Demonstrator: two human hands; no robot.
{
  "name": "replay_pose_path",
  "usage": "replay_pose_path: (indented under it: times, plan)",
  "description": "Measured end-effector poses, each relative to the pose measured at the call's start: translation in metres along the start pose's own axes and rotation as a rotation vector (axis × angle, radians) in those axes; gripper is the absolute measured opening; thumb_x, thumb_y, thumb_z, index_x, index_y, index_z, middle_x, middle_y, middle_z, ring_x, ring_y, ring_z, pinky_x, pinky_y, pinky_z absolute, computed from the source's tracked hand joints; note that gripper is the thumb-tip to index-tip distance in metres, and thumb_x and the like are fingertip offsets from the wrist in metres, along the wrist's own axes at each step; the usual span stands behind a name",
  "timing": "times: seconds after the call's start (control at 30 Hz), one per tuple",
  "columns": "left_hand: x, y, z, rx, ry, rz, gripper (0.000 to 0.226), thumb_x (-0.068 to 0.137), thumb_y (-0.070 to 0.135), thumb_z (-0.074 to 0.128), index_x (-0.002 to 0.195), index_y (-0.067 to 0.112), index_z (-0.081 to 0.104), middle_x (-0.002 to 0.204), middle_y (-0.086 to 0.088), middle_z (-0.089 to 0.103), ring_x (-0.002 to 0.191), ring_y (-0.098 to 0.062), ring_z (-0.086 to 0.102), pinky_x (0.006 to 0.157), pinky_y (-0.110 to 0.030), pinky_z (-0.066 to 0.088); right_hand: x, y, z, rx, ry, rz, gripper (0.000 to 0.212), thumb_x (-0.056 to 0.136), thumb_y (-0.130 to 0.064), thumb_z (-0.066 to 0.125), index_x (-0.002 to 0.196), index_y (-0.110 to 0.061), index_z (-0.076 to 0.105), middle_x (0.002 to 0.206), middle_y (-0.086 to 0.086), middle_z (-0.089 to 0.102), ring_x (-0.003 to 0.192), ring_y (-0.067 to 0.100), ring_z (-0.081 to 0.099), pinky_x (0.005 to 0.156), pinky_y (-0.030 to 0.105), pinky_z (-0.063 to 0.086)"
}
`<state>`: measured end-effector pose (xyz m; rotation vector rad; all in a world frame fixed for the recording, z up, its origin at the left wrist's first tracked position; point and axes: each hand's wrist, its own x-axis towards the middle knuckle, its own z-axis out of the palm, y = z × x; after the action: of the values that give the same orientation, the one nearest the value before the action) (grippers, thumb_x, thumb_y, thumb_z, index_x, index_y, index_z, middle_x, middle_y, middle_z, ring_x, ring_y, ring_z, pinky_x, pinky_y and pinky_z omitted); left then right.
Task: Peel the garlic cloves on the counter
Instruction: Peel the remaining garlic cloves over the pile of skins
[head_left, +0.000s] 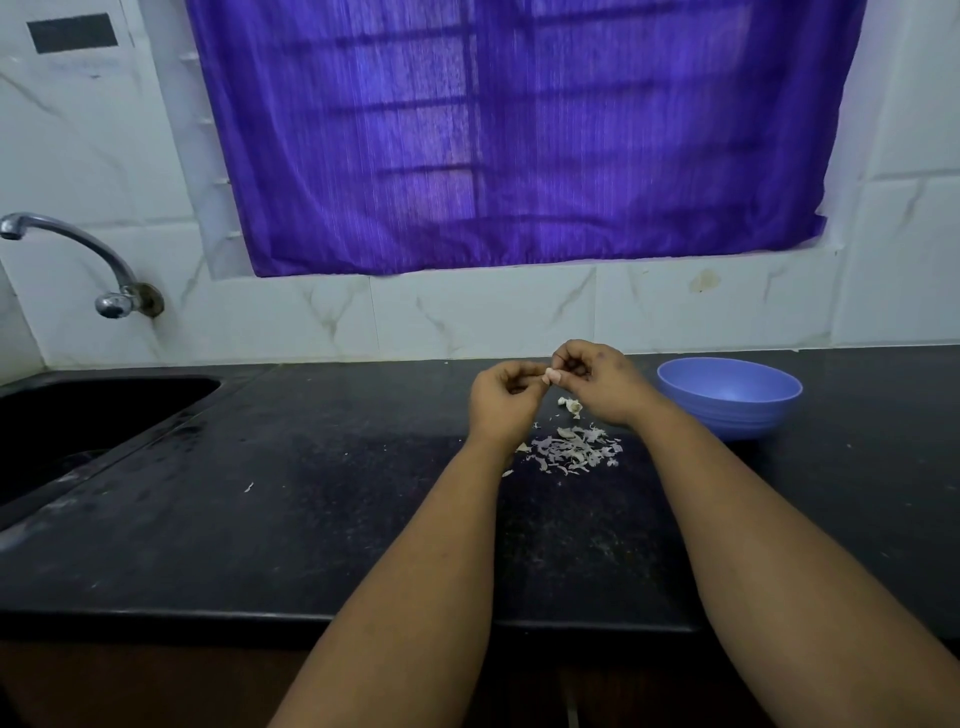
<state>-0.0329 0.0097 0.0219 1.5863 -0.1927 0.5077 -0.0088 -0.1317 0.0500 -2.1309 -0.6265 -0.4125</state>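
Near the middle of the frame, just above the dark speckled stone counter (311, 519), the person's two hands are meeting around a small pale garlic clove (550, 374). The left hand (501, 397) is curling its fingers and pinching the clove at its fingertips, while the right hand (597, 382) is closing thumb and fingers on the same clove from the other side, so the hands are touching at the clove. Directly below the right hand, a few more whitish garlic pieces (571, 406) are lying on the counter, and slightly lower a loose heap of thin, papery purple-white garlic skins (574, 449) is spreading out between the two forearms, with a few stray flakes lying further left. Right of centre, beside the right wrist, a round light-blue plastic bowl (730, 397) is standing upright on the counter; what shows of its inside is looking bare, though the near wall is hiding part of the bottom. At the left edge, a black sunken sink (78, 415) is sitting below a curved chrome wall tap (72, 260). Across the top, a purple curtain (519, 130) is hanging over the window, framed by white marble-pattern tiles (467, 312).
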Motion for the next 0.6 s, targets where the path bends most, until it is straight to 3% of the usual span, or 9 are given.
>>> replay_pose_path:
  times: [0.07,0.17,0.3,0.43,0.6]
  plan:
    - [0.001,0.003,0.002,-0.148,0.006,-0.121,0.023,0.087,0.0,0.063,0.109,0.007,0.067,0.074,-0.005,0.062,0.061,-0.011,0.054,0.058,-0.02,0.049,0.0,-0.001,0.004,-0.018,0.005,-0.015,0.009,0.093,-0.014,0.061,0.087,-0.018,0.056,0.081,-0.005,0.058,0.074,0.012,0.052,0.07,0.024,0.045]
    - [0.002,0.008,0.0,-0.4,0.008,-0.263,0.011,0.089,0.001,0.06,0.092,0.004,0.069,0.078,-0.01,0.064,0.069,-0.015,0.059,0.067,-0.02,0.055,0.0,-0.004,0.009,-0.054,0.034,-0.067,0.009,0.093,-0.013,0.061,0.088,-0.018,0.055,0.088,0.0,0.057,0.078,0.014,0.05,0.07,0.02,0.042]
    - [0.001,0.006,-0.002,-0.52,-0.037,-0.255,0.008,0.089,0.003,0.065,0.081,0.006,0.066,0.08,-0.006,0.07,0.074,-0.01,0.068,0.07,-0.016,0.054,0.0,-0.006,0.006,-0.089,0.045,-0.098,0.01,0.09,-0.013,0.064,0.088,-0.021,0.058,0.09,-0.005,0.05,0.077,0.007,0.049,0.067,0.004,0.036]
    - [0.003,0.009,-0.005,-0.648,-0.003,-0.271,0.009,0.088,-0.003,0.062,0.081,0.003,0.063,0.071,-0.005,0.069,0.066,-0.01,0.068,0.065,-0.015,0.054,-0.002,-0.009,0.002,-0.052,0.033,-0.08,0.008,0.089,-0.016,0.067,0.086,-0.019,0.06,0.092,-0.003,0.054,0.078,0.003,0.051,0.067,0.003,0.038]
    - [0.003,0.007,-0.003,-0.634,-0.002,-0.258,0.01,0.091,-0.006,0.057,0.087,0.0,0.064,0.077,-0.009,0.068,0.07,-0.014,0.067,0.069,-0.016,0.056,-0.008,-0.014,-0.002,0.046,0.096,0.002,0.006,0.082,-0.009,0.073,0.081,-0.011,0.067,0.076,0.002,0.066,0.064,0.008,0.056,0.057,0.01,0.047]
